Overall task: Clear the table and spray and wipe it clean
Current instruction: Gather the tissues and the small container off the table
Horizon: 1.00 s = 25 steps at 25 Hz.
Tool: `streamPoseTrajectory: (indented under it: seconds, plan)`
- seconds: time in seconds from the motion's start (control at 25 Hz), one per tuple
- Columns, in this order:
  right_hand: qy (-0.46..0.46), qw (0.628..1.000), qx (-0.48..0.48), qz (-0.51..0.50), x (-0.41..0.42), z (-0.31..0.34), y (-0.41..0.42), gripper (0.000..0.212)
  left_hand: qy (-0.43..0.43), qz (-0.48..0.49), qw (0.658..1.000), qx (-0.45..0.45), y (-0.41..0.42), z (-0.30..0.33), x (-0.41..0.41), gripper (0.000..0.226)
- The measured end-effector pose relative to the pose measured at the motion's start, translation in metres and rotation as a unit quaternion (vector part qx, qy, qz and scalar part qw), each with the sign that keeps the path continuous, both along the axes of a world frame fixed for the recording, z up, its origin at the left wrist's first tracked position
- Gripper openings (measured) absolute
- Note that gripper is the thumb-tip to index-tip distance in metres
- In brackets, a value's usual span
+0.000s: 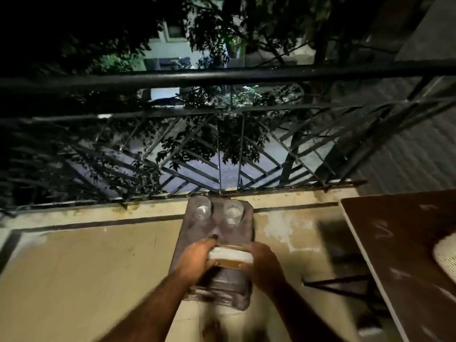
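Night balcony, railing [222, 77] ahead. Both hands hold a dark tray [219, 233] lengthwise away from the body: left hand [197, 257] and right hand [261, 262] curl round its near end. Two glasses [217, 211] stand at its far end. Table [399, 233] lies right, nearer the right hand.

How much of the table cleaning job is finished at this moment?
Clearing is under way: two glasses stand on a dark tray, and both hands, left hand and right hand, hold a lidded container over it. The brown table still carries a pale item. No spray or cloth is visible.
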State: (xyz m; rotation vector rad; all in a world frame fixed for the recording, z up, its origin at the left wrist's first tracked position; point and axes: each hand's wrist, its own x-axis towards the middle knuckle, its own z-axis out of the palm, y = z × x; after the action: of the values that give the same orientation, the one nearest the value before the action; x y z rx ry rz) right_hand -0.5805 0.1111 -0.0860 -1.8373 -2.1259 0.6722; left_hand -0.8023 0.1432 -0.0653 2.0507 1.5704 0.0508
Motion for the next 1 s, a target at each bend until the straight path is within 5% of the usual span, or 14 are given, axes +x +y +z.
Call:
streamPoseTrajectory:
  seconds: [0.24,0.44,0.72,1.0]
  plan:
    - [-0.057,0.998,0.004,0.032,-0.051,-0.026,0.048,0.050,-0.040,0.108,0.993,-0.025,0.017,-0.055,-0.046,0.046]
    - [-0.028,0.996,-0.088,0.003,-0.065,-0.101,0.078,0.060,-0.056,0.135,0.989,-0.034,0.046,-0.120,-0.058,0.053]
    - [-0.051,0.998,0.001,0.025,-0.078,-0.154,0.094,0.045,-0.059,0.170,0.983,-0.039,0.058,-0.193,-0.059,0.057]
    - [-0.042,0.999,-0.006,-0.011,-0.067,-0.124,0.070,0.068,-0.018,0.162,0.987,-0.001,0.038,-0.140,-0.049,0.072]
